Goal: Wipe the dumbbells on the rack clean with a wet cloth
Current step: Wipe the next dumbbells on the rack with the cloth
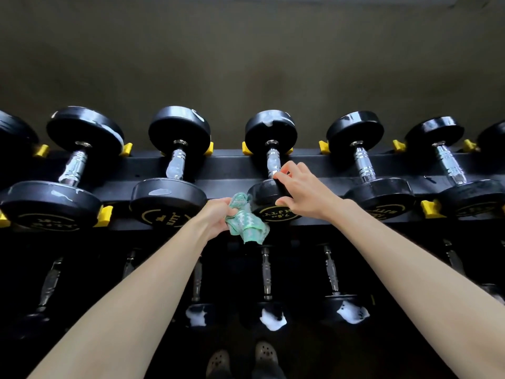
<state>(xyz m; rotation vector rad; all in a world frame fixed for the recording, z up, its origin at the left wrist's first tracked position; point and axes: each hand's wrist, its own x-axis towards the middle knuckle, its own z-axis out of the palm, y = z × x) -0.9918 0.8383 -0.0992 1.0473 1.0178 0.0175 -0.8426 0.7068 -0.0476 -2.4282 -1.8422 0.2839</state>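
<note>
Several black dumbbells with chrome handles lie in a row on the top tier of a black rack (226, 165). My left hand (218, 217) grips a crumpled green cloth (244, 217) just left of the middle dumbbell's (270, 132) near head. My right hand (297, 190) lies over that near head, fingers curled round its far edge by the handle and thumb on its front face. White foam smears show on this dumbbell's far head and handle, and on the two dumbbells (175, 149) to the left.
Yellow cradles (430, 209) separate the dumbbells on the rack. A lower tier holds several more dumbbells (266, 272), some with white foam patches on their near heads. A plain wall rises behind the rack. My feet in clogs (266, 351) stand below on the floor.
</note>
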